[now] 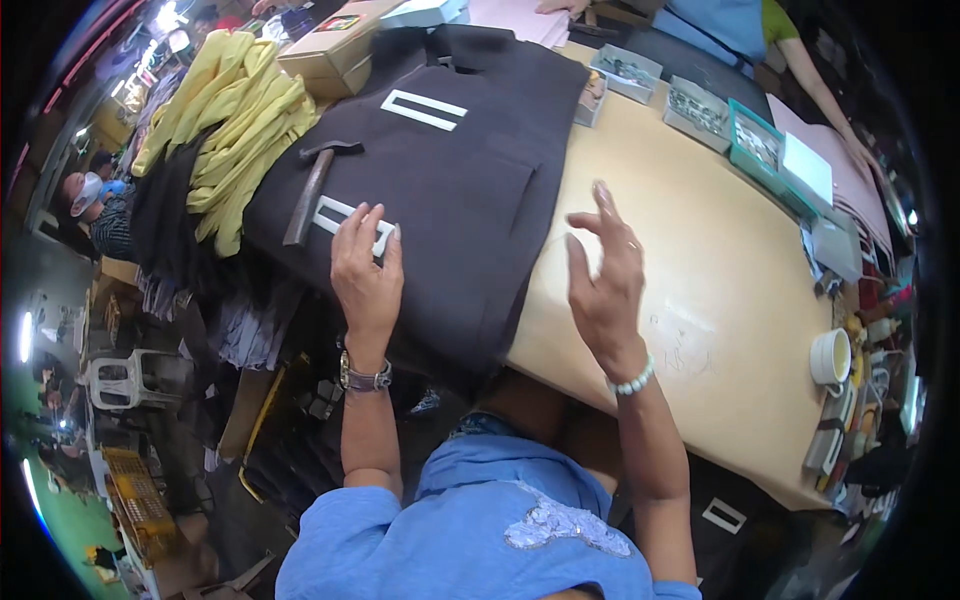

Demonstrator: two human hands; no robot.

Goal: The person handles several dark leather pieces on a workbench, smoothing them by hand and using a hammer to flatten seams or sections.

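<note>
A dark garment (450, 190) lies spread over the left part of the table. Two white rectangular frames with slots show on it: an upper frame (424, 110) and a lower frame (329, 214). My left hand (366, 275) rests over the lower frame, fingers stretched out and partly covering it. Just left of that frame lies a hammer (312, 195), its head toward the far side. My right hand (612, 280) hovers over the bare tabletop to the right of the garment, fingers apart and nothing in them.
Yellow cloth (235, 130) is heaped at the left beside a cardboard box (340, 50). Along the table's (720, 270) far edge stand trays of small metal parts (697, 112) and a green tray (757, 150). A white cup (830, 357) is at right. Another person's arm (825, 90) reaches in opposite.
</note>
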